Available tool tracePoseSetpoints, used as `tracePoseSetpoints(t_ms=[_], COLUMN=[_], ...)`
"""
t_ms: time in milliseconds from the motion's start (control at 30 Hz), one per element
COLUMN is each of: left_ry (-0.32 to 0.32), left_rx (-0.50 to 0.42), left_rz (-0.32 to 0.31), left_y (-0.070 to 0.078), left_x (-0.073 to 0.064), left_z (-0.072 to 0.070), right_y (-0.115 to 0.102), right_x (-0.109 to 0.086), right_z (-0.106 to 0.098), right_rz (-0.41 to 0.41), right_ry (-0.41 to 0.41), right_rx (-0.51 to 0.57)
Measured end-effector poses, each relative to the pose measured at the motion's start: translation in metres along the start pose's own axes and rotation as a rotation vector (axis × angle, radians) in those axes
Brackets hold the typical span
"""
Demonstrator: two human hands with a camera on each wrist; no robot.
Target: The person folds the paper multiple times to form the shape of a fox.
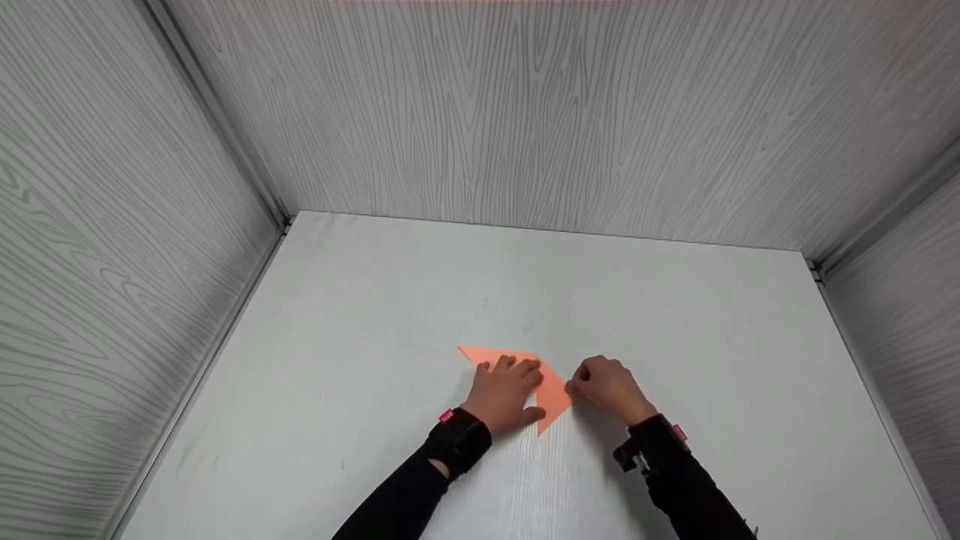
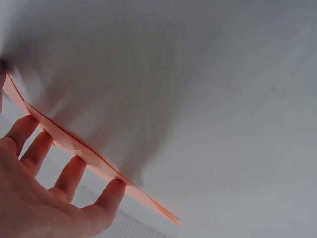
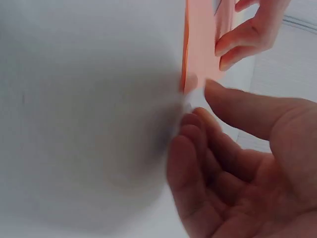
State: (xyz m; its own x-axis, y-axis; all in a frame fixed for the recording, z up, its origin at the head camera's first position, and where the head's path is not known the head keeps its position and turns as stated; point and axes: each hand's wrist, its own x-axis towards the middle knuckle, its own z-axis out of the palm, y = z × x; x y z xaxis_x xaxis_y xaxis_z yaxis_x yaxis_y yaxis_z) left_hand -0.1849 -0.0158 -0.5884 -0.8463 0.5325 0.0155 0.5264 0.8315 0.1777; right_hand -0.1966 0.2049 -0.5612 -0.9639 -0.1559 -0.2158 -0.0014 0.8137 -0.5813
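Note:
A folded sheet of orange paper point(image 1: 553, 397) lies on the white table, with pointed corners to the left and toward the person. My left hand point(image 1: 502, 395) rests on it, fingers spread and thumb out to the right; in the left wrist view several fingertips touch the paper point(image 2: 101, 161) along its length. My right hand point(image 1: 611, 390) is at the paper's right corner with its fingers curled. In the right wrist view its thumb tip is beside the end of the paper point(image 3: 202, 44), a small gap separates thumb and forefinger, and any grip on the edge is unclear.
The white tabletop point(image 1: 375, 300) spreads around the hands. Grey wood-grain panels rise at the back point(image 1: 480, 112), at the left point(image 1: 97, 247) and at the right point(image 1: 907, 315). Black bands with small devices sit on the left wrist point(image 1: 461, 441) and right wrist point(image 1: 660, 442).

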Motion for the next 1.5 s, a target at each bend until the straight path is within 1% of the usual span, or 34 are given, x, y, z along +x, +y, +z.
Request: tracePoseSetpoints(t_ms=[133,233,300,367,500,567,600,700,767,900,1067,1200,1300,1500], left_ry=[-0.004,-0.005,-0.003,-0.003,0.009,0.037,0.051,0.085,0.103,0.115,0.099,0.102,0.106,0.095], left_rx=[0.020,0.031,0.032,0.057,0.147,0.188,0.194,0.184,0.142,0.081,0.086,0.108,0.093,0.030], left_rz=[0.005,0.008,0.006,0.009,0.023,0.028,0.027,0.021,0.015,0.002,-0.013,-0.016,-0.014,-0.025], left_y=[0.002,0.004,0.006,0.009,0.014,0.016,0.016,0.015,0.013,0.007,0.003,0.000,-0.001,-0.002], left_x=[0.002,0.004,0.005,0.005,0.005,0.005,0.006,0.008,0.009,0.012,0.015,0.016,0.017,0.019], left_z=[0.000,-0.001,-0.001,-0.002,-0.002,-0.001,0.000,0.002,0.004,0.005,0.003,0.005,0.007,0.009], right_y=[-0.002,-0.003,-0.005,-0.006,-0.008,-0.008,-0.008,-0.008,-0.007,-0.007,-0.009,-0.009,-0.009,-0.008], right_x=[0.001,0.002,0.002,0.002,0.004,0.004,0.004,0.004,0.004,0.004,0.005,0.007,0.008,0.010], right_z=[0.010,0.012,0.012,0.010,0.008,0.007,0.007,0.006,0.007,0.007,0.007,0.008,0.008,0.009], right_rz=[-0.014,-0.010,-0.001,-0.001,0.003,0.002,0.007,0.016,0.026,0.034,0.057,0.080,0.084,0.080], right_ry=[0.063,0.079,0.072,0.057,0.028,0.019,0.016,0.005,0.002,-0.003,-0.020,-0.039,-0.038,-0.043], right_rx=[0.026,0.023,0.022,0.024,0.027,0.025,0.026,0.022,0.019,0.013,0.004,0.005,0.005,0.006])
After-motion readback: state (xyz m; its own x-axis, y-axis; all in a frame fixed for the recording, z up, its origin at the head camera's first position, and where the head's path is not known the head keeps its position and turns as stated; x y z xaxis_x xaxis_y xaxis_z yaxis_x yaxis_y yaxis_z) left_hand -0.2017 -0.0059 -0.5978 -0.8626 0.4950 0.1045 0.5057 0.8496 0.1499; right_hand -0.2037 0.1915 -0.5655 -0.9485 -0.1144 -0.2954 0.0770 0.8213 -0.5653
